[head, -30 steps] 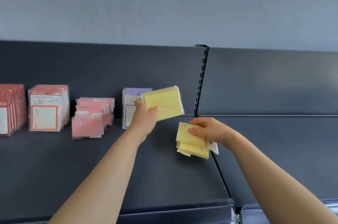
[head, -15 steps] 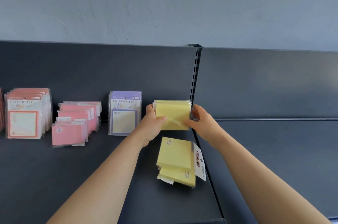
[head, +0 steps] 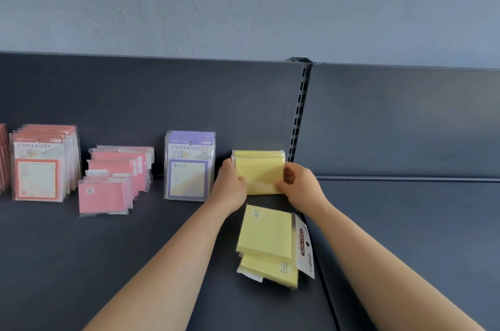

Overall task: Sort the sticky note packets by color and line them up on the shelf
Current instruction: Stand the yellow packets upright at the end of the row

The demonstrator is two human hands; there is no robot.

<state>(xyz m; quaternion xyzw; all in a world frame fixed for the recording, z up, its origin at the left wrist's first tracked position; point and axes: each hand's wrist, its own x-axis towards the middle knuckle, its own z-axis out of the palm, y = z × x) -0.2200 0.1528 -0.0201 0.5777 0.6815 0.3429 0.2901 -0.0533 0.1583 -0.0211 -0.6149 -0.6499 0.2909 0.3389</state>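
Four colour groups are being lined up along the back of the dark grey metal shelf [head: 81, 263]. At the far left, a row of coral-bordered packets in clear sleeves [head: 38, 168] is being propped upright against the back panel. Just beside it, a stepped cluster of plain pink packets [head: 108, 190] is being held less tidily by the shelf. A short row of purple-bordered packets [head: 188, 168] is being shown upright next.

Just right of that, an upright bundle of pale yellow sticky note packets [head: 258, 168] is being squared against the back panel, near the slotted metal upright [head: 297, 119]. Its left edge is being gripped by the left hand [head: 230, 187], fingers curled round it. Its lower right corner is being pinched between the thumb and bent fingers of the right hand [head: 299, 184]. In front of the bundle, a loose pile of square yellow packets with a white header card [head: 266, 233] is being touched by neither hand where it lies flat near the seam with the neighbouring bay.

The seating of the yellow row is being judged the step in hand. The next move is being judged to call for a gentle release, so that the bundle is not being tipped forward, before the flat pile is gathered and stood in front of it
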